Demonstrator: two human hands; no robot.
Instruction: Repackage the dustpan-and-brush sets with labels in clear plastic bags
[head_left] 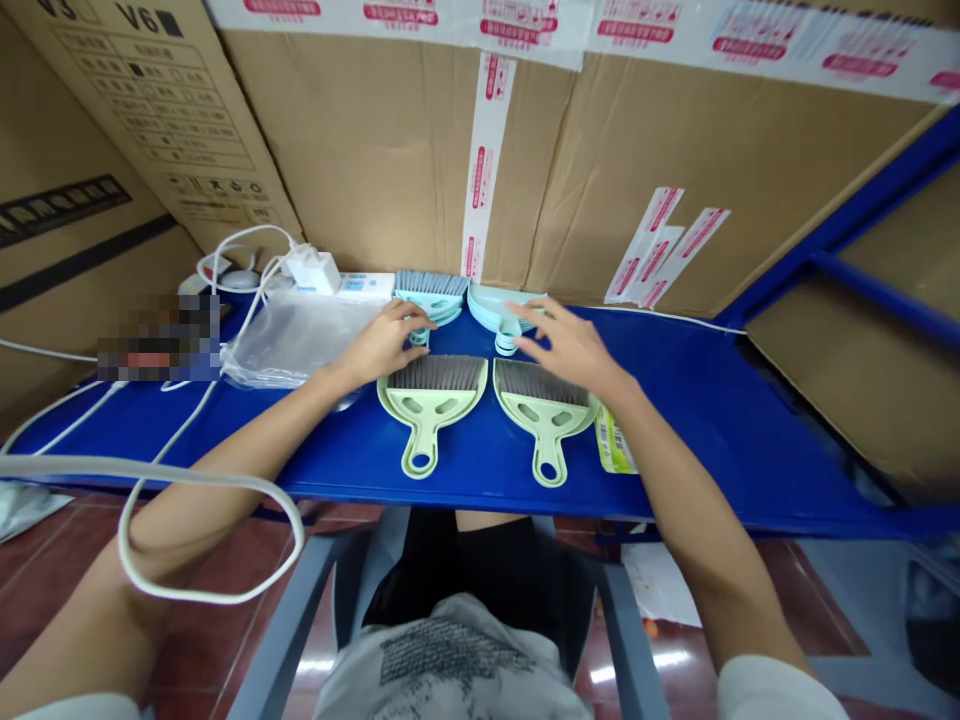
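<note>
Two green brush-and-dustpan sets lie side by side on the blue table, a left one [424, 404] and a right one [546, 408], handles toward me. Behind them are light blue brushes [431, 296] with grey bristles and light blue dustpans [491, 306]. My left hand [386, 342] is over the handles of the blue brushes, its fingers apart and curved. My right hand [566, 342] hovers beside the blue dustpan handles, fingers spread, above the bristles of the right green set. Nothing shows held in either hand.
Clear plastic bags [289, 340] lie at the left, near a white plug adapter [313, 270] and white cables [202, 478]. A green-yellow packet [615, 446] lies under my right forearm. Cardboard [375, 150] walls the back of the blue table [712, 420].
</note>
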